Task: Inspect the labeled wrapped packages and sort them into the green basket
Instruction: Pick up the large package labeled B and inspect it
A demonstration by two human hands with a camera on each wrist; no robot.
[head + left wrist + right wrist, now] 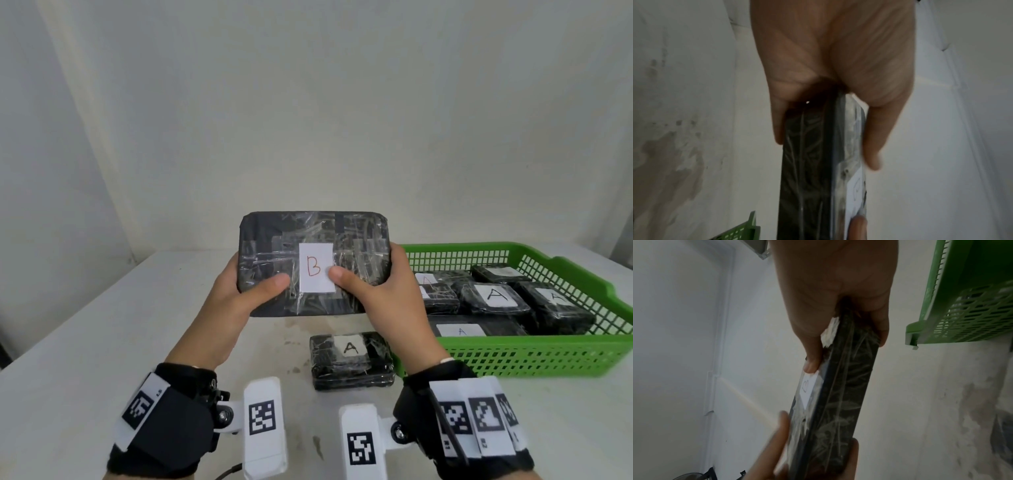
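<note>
While both hands grasp it, the black wrapped package [313,240] is lifted above the table [85,325], its white label [315,268] with a red letter B facing the person. The left hand [239,291] holds the left end and the right hand [380,291] the right end, each thumb lying on the front face and the fingers behind. Below the right hand, a smaller package [351,359] marked A lies on the table. To the right of the hands stands the green basket [548,356], which contains several packages marked A.
</note>
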